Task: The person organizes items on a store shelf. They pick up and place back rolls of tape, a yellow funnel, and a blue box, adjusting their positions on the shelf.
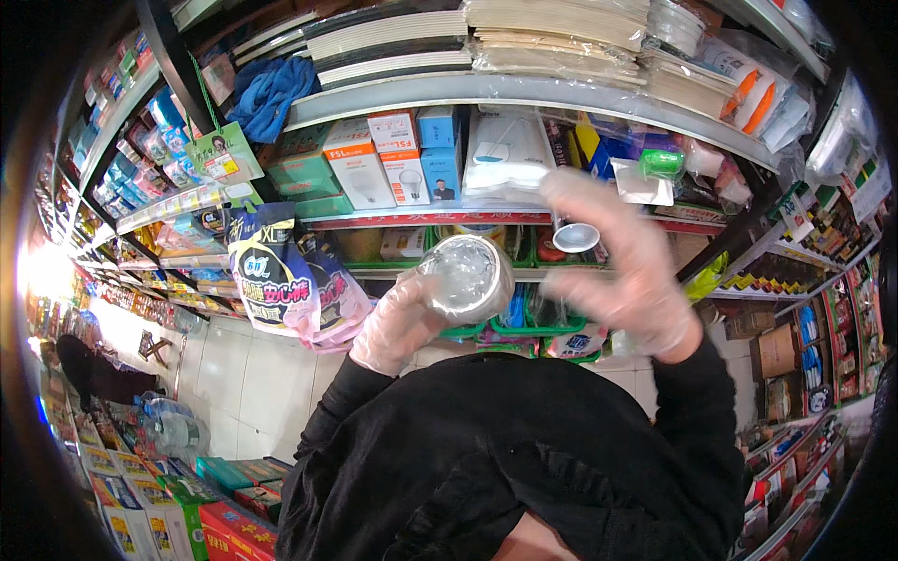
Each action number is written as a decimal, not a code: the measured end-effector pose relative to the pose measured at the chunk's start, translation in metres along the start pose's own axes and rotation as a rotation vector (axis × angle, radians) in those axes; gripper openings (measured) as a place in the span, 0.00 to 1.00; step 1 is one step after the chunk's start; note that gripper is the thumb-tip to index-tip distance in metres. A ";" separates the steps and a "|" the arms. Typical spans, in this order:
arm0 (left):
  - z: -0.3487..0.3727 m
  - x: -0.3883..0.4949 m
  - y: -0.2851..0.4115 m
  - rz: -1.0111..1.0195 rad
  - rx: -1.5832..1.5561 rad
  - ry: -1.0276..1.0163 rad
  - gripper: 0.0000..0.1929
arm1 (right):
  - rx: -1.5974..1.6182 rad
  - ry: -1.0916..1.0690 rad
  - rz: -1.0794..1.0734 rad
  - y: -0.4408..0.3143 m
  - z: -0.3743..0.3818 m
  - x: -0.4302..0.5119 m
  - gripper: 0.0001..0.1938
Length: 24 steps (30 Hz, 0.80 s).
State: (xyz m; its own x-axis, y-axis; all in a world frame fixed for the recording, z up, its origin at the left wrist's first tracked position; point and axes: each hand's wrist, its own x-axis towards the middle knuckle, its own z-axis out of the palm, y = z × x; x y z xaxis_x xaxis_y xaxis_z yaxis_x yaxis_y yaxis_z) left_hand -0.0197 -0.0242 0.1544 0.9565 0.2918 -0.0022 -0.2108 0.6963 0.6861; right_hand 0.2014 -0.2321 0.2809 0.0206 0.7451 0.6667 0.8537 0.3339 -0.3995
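Both hands wear clear plastic gloves. My left hand is closed around a round white container, whose rim faces the camera with clear plastic film in or over it. To its right, my right hand is blurred, its thumb and fingers spread. A small white plastic cup or cap shows between those fingers; whether they touch it cannot be told. Behind the hands is a shelf edge with a red strip. Light bulb boxes and a white plastic-wrapped pack stand on that shelf.
Above, a metal shelf bears paper stacks and a blue cloth. Purple-and-pink packages hang at the left. Green baskets sit low behind the hands. Cartons stand lower left; a dark-clothed person is far left.
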 end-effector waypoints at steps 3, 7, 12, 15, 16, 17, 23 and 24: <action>0.022 -0.004 0.008 -0.003 0.062 -0.026 0.35 | 0.034 -0.237 0.129 -0.001 0.040 -0.019 0.55; 0.051 -0.004 0.014 -0.042 0.189 0.051 0.33 | 0.241 -0.133 0.084 0.003 0.059 -0.030 0.56; 0.076 0.004 0.020 0.025 0.236 -0.165 0.59 | 0.303 0.031 0.079 -0.002 0.038 -0.030 0.48; 0.078 0.003 0.029 0.043 0.284 -0.269 0.61 | 0.437 0.142 0.179 -0.008 0.010 -0.025 0.50; 0.078 0.003 0.029 0.031 0.205 -0.293 0.57 | 0.593 0.253 0.213 -0.009 0.000 -0.022 0.50; 0.076 0.003 0.029 0.024 0.172 -0.323 0.55 | 0.751 0.364 0.231 -0.009 -0.011 -0.017 0.49; 0.059 -0.008 0.031 0.056 0.148 -0.248 0.57 | 0.039 0.915 0.184 0.045 -0.132 0.034 0.49; 0.056 -0.008 0.030 0.073 0.094 -0.296 0.54 | -0.139 0.958 0.247 0.059 -0.150 0.044 0.49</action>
State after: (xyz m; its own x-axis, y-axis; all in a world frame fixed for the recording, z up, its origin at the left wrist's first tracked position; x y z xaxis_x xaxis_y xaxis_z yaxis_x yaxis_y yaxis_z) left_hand -0.0225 -0.0425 0.2162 0.9595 0.1261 0.2519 -0.2750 0.6127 0.7409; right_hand 0.3305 -0.2662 0.3817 0.5646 -0.0157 0.8252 0.8207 0.1164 -0.5593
